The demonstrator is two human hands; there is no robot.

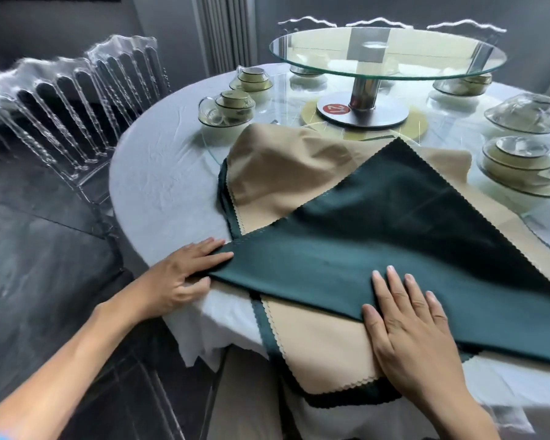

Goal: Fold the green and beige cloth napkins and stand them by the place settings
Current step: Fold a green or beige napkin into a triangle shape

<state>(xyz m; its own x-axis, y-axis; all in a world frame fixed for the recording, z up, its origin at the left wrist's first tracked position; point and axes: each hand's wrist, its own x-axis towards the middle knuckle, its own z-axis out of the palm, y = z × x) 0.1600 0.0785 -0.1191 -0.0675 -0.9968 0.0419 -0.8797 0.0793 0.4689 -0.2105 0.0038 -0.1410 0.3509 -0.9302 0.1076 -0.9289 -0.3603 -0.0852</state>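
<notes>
Green napkin (378, 249), folded triangular, lies smooth under both flat hands.

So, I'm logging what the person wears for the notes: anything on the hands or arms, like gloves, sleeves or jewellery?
Both hands are bare: no gloves or rings on the left hand or right hand. Forearms are uncovered, without watch or bracelet. A sliver of blue fabric shows at the left arm's lower edge.

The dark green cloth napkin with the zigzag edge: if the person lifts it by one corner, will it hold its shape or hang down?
The dark green cloth napkin will probably hang limp: it drapes flat over the beige napkin beneath. It looks thin and light. Its slight sheen suggests it may slide, which could be why the left hand and right hand both press it.
</notes>
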